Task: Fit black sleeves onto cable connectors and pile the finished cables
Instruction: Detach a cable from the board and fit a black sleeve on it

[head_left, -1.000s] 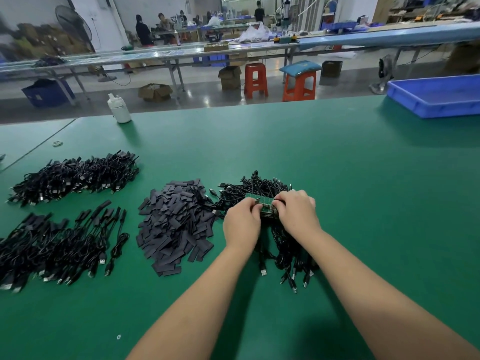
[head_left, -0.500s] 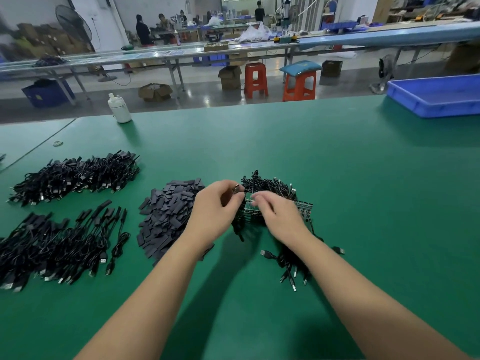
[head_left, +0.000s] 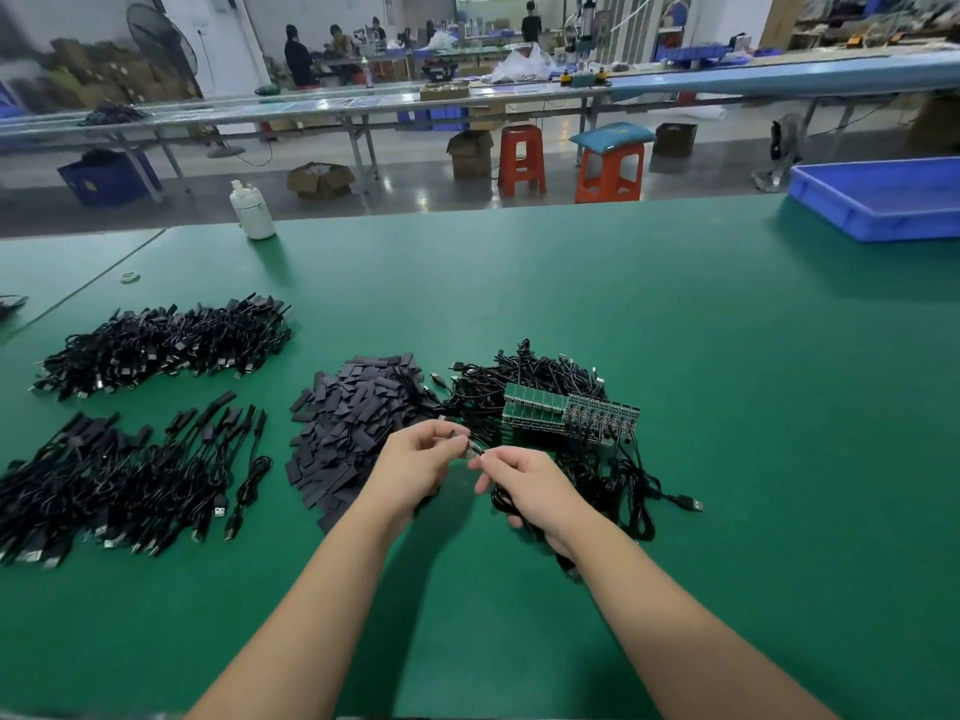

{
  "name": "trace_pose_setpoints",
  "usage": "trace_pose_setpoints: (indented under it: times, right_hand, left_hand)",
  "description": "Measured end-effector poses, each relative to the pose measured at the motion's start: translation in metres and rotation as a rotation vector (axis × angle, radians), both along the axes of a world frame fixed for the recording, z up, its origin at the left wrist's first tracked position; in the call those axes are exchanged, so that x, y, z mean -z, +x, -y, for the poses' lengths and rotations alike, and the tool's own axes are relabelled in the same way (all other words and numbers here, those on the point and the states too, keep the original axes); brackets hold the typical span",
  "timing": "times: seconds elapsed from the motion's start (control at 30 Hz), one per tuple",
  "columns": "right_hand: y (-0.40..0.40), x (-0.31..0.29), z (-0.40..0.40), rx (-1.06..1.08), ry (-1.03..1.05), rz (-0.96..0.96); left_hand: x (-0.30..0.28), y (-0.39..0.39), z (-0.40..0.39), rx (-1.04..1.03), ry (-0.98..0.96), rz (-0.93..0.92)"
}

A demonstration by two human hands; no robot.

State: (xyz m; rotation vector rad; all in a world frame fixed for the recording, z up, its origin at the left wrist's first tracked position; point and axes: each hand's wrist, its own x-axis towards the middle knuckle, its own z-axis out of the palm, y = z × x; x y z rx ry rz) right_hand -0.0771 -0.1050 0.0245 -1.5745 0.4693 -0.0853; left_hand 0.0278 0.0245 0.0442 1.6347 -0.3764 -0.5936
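I see my left hand (head_left: 415, 462) and right hand (head_left: 530, 485) each pinching an end of one small connector (head_left: 470, 443) between curled fingertips, the sleeves (head_left: 353, 423) heaped just left of them and the cables (head_left: 545, 376) tangled just beyond and right.

A matt green tabletop (head_left: 675, 356) carries matt black sleeves (head_left: 358, 423), black rubbery cables (head_left: 161, 340) with shiny metal plugs, and a glossy blue plastic tray (head_left: 878, 200).
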Motion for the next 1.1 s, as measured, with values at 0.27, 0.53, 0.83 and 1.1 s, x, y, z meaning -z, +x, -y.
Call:
trace_pose_setpoints:
  times: [0.27,0.53,0.83,1.1]
  right_hand:
    - [0.008,0.030,-0.023,0.053,0.164,-0.151]
    - [0.011,0.048,-0.019,0.160,0.157,-0.151]
    - [0.010,0.060,-0.004,0.215,0.092,-0.124]
    - [0.002,0.065,0.016,0.175,-0.048,-0.178]
  left_hand:
    - [0.038,0.022,-0.034,0.030,0.926,0.871]
    - [0.063,0.034,-0.045,0.261,1.100,1.011]
    - [0.061,0.036,-0.044,0.073,0.799,1.342]
    - [0.070,-0.009,-0.011,0.056,0.422,0.587]
